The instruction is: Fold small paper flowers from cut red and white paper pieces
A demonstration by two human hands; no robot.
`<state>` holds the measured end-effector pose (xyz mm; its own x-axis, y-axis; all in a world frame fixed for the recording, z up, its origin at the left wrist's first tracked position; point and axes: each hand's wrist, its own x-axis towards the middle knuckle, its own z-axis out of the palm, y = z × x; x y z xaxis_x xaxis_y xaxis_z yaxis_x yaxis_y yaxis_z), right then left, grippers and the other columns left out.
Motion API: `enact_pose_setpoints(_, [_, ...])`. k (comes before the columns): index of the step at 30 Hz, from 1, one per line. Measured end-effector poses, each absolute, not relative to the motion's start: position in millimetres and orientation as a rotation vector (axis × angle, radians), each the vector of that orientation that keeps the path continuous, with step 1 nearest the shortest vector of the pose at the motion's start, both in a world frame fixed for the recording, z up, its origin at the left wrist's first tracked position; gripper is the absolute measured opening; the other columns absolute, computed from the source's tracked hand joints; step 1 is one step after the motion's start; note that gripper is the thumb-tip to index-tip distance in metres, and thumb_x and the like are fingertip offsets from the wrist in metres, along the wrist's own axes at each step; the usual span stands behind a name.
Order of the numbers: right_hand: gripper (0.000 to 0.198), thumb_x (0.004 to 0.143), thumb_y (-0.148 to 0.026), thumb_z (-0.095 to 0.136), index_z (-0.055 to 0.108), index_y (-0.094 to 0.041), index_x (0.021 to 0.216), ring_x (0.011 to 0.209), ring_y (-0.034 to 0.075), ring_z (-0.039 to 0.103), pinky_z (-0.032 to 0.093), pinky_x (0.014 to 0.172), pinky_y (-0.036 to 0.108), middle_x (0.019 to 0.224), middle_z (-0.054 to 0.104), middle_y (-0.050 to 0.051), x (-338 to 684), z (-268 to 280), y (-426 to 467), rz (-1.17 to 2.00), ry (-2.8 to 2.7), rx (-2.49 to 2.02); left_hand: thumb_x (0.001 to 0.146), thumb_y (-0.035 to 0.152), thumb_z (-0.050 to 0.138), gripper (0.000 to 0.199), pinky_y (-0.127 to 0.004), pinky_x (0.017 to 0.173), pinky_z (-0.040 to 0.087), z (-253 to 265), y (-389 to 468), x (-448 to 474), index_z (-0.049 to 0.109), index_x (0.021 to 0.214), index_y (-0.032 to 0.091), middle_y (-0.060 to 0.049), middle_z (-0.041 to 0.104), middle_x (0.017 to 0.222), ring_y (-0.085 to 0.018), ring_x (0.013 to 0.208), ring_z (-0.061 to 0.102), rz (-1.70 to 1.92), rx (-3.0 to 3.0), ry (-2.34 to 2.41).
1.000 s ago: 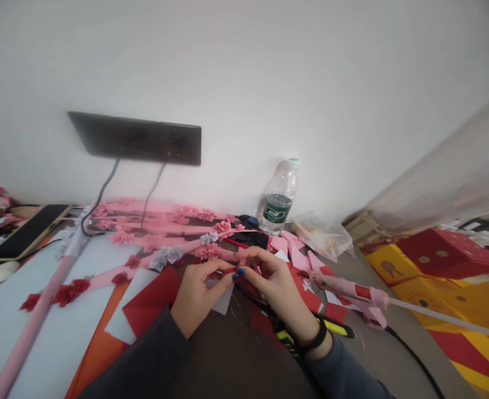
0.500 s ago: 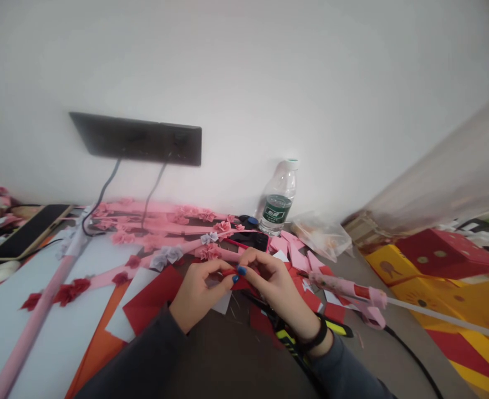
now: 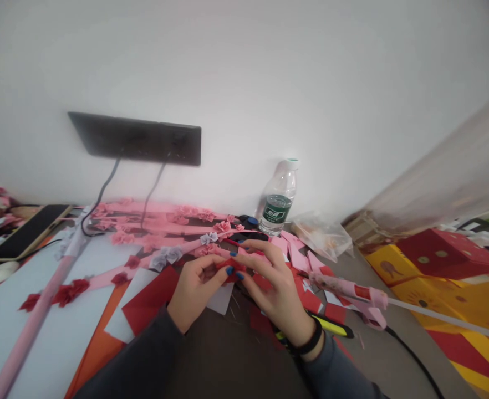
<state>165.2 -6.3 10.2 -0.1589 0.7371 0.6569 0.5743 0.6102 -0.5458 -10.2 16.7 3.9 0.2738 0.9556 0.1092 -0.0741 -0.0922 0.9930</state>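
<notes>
A small piece of red paper is pinched between both hands, above the front of the table. My left hand closes its thumb and bent fingers on the paper's left side. My right hand grips the other side with thumb and fingertips, its fingers partly extended. The paper's exact shape is mostly hidden by the fingers. Beneath and left of my left hand lies a red sheet on white paper. A yellow-and-black utility knife lies under my right wrist.
A pink glue gun lies at right with its cable. A water bottle stands against the wall beside a plastic bag. Pink strips with paper flowers spread across the left. A phone lies far left; yellow boxes sit right.
My right hand has turned and its fingers have lifted and straightened a little over the red paper. More of the paper shows between the hands. My left hand has barely shifted.
</notes>
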Motion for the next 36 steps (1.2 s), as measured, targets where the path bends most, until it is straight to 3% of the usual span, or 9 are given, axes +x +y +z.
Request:
enact_pose_setpoints(19, [0.012,0.092,-0.025,0.065,0.077,-0.026,0.094,0.091,0.023,0.067,0.053,0.082,0.038,0.094,0.073,0.008,161.1,12.6,-2.9,0.687,-1.660,-0.956,0.078,0.031,0.074,0.015,-0.025,0.068,0.054,-3.5,14.8,-9.1,0.069,0.079,0.016,-0.004,0.072,0.078,-0.018,0.073,0.067,1.118,1.239,0.883])
enact_pose_setpoints(23, [0.014,0.093,-0.031,0.065,0.078,-0.025,0.093,0.091,0.023,0.067,0.054,0.081,0.038,0.095,0.073,0.009,162.5,10.2,-1.6,0.755,-1.641,-0.979,0.079,0.022,0.072,0.011,-0.026,0.075,0.054,-3.4,14.7,-11.0,0.067,0.089,0.019,-0.004,0.069,0.092,-0.019,0.088,0.066,1.216,1.341,0.880])
enact_pose_setpoints(25, [0.014,0.091,-0.033,0.067,0.078,-0.025,0.090,0.088,0.023,0.067,0.053,0.078,0.038,0.092,0.073,0.009,163.0,8.2,-0.8,0.746,-1.628,-0.990,0.081,0.017,0.069,0.008,-0.026,0.078,0.052,-2.5,14.4,-12.5,0.068,0.089,0.020,-0.004,0.067,0.096,-0.020,0.093,0.064,1.266,1.462,0.870])
enact_pose_setpoints(30, [0.017,0.088,-0.036,0.071,0.073,-0.023,0.078,0.074,0.021,0.063,0.049,0.068,0.035,0.078,0.071,0.006,163.7,7.7,0.8,0.622,-1.626,-1.011,0.086,0.019,0.064,0.005,-0.026,0.072,0.048,-0.7,14.8,-15.0,0.066,0.082,0.019,-0.004,0.062,0.084,-0.018,0.082,0.060,1.222,1.625,0.886])
enact_pose_setpoints(36, [0.015,0.090,-0.029,0.069,0.069,-0.022,0.077,0.078,0.022,0.063,0.046,0.072,0.036,0.080,0.070,0.005,165.3,12.3,0.0,0.563,-1.726,-1.012,0.090,0.021,0.061,0.007,-0.027,0.071,0.046,-1.4,13.7,-14.5,0.064,0.085,0.018,-0.004,0.064,0.086,-0.018,0.082,0.060,1.219,1.754,0.869])
